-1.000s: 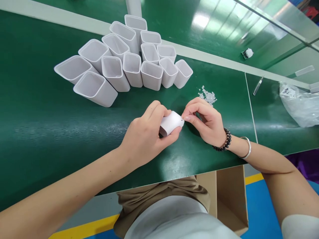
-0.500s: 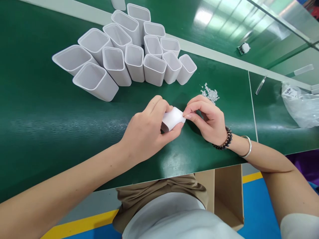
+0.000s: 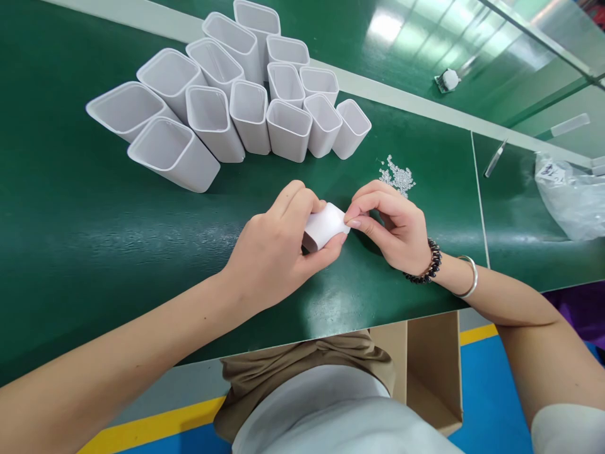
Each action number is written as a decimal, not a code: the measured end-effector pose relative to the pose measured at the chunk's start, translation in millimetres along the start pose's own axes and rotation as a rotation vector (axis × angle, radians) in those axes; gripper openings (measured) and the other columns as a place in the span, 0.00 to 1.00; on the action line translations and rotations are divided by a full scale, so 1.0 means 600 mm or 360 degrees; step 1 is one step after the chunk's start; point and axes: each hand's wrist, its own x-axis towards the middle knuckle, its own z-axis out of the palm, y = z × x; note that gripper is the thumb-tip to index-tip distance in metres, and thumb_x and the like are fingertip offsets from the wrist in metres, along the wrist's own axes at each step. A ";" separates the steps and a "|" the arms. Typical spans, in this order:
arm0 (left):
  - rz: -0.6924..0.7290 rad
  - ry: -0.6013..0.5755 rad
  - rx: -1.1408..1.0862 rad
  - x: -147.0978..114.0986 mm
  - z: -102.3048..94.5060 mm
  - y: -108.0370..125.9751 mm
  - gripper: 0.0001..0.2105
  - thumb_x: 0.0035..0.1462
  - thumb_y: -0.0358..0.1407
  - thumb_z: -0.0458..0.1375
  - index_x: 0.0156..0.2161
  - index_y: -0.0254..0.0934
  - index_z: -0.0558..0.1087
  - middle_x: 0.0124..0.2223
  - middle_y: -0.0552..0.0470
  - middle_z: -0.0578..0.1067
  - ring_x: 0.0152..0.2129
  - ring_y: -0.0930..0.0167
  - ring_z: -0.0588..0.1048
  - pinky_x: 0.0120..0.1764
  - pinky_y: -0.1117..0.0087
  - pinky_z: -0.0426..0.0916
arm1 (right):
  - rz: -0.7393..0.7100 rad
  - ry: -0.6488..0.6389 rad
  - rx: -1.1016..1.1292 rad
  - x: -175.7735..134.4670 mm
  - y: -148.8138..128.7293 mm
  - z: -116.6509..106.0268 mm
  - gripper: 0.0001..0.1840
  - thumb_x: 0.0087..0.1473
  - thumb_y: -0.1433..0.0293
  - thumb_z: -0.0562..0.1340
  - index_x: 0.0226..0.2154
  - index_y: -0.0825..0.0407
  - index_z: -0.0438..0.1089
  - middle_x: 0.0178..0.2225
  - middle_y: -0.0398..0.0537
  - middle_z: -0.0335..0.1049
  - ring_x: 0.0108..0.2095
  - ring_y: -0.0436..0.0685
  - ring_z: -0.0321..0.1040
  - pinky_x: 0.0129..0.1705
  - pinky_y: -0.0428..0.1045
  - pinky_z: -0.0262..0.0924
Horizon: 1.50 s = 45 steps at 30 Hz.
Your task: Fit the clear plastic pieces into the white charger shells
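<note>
A white plastic housing (image 3: 326, 224) with rounded corners lies tilted on its side above the green bench. My left hand (image 3: 278, 246) is closed around it, thumb along the near side and fingers over the far side. At the housing's right end my right hand (image 3: 390, 224) is pinched, thumb and forefinger touching its edge. Whatever sits between those fingertips is hidden or too small to make out. Just beyond the right hand lies a scattered pile of small clear plastic pieces (image 3: 399, 178).
Several open-topped white plastic containers (image 3: 289, 135) stand grouped at the back left. To the right lie a slim pen-like tool (image 3: 495, 159) and a clear plastic bag (image 3: 570, 202). A small white-topped part (image 3: 447, 80) sits farther back. An open cardboard box (image 3: 432, 372) is below the bench edge.
The view has shifted slightly, so the containers appear a little farther left. Both hands keep the same hold on the housing, with hardly any movement.
</note>
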 end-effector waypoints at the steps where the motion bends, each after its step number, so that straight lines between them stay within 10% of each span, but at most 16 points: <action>1: 0.0007 0.0005 0.0002 0.000 0.000 0.000 0.11 0.58 0.41 0.58 0.39 0.35 0.66 0.35 0.51 0.67 0.23 0.76 0.64 0.20 0.76 0.58 | 0.0007 -0.0003 0.0015 0.000 0.000 -0.001 0.05 0.61 0.71 0.62 0.33 0.52 0.72 0.33 0.46 0.69 0.35 0.53 0.66 0.37 0.50 0.63; 10: 0.0096 0.0015 0.0096 -0.003 0.000 -0.004 0.11 0.59 0.40 0.58 0.40 0.36 0.64 0.35 0.51 0.67 0.25 0.74 0.66 0.21 0.76 0.59 | 0.0366 -0.0066 0.0450 0.005 0.002 -0.006 0.10 0.56 0.65 0.69 0.33 0.53 0.71 0.31 0.44 0.69 0.30 0.48 0.65 0.31 0.45 0.64; 17: 0.0454 0.0133 0.0370 -0.010 0.008 -0.008 0.12 0.60 0.37 0.56 0.45 0.34 0.61 0.41 0.45 0.70 0.23 0.74 0.68 0.20 0.74 0.61 | 0.0896 -0.0480 0.0640 0.017 -0.015 -0.027 0.18 0.52 0.60 0.71 0.28 0.56 0.67 0.21 0.40 0.68 0.19 0.44 0.61 0.17 0.40 0.52; 29: 0.0264 -0.0064 0.0108 -0.014 0.005 0.000 0.14 0.58 0.33 0.55 0.49 0.36 0.60 0.46 0.42 0.70 0.33 0.68 0.73 0.23 0.72 0.65 | 0.0672 -0.0581 0.0545 -0.005 -0.007 -0.021 0.13 0.59 0.64 0.66 0.32 0.55 0.67 0.23 0.39 0.68 0.19 0.43 0.62 0.18 0.38 0.57; 36: 0.0120 -0.0187 -0.0328 -0.008 -0.007 0.008 0.17 0.60 0.30 0.56 0.54 0.36 0.64 0.51 0.44 0.71 0.46 0.67 0.72 0.44 0.66 0.71 | 0.0411 -0.0417 0.0571 -0.014 -0.010 -0.011 0.11 0.58 0.66 0.67 0.31 0.56 0.67 0.22 0.39 0.69 0.19 0.42 0.64 0.20 0.38 0.60; 45: -0.0050 -0.0290 -0.0522 -0.013 -0.014 0.006 0.17 0.60 0.32 0.58 0.54 0.38 0.66 0.45 0.48 0.73 0.37 0.70 0.73 0.31 0.72 0.71 | 0.0331 -0.0428 0.0434 -0.012 -0.014 -0.014 0.14 0.58 0.62 0.66 0.30 0.55 0.68 0.23 0.40 0.70 0.18 0.43 0.63 0.19 0.38 0.59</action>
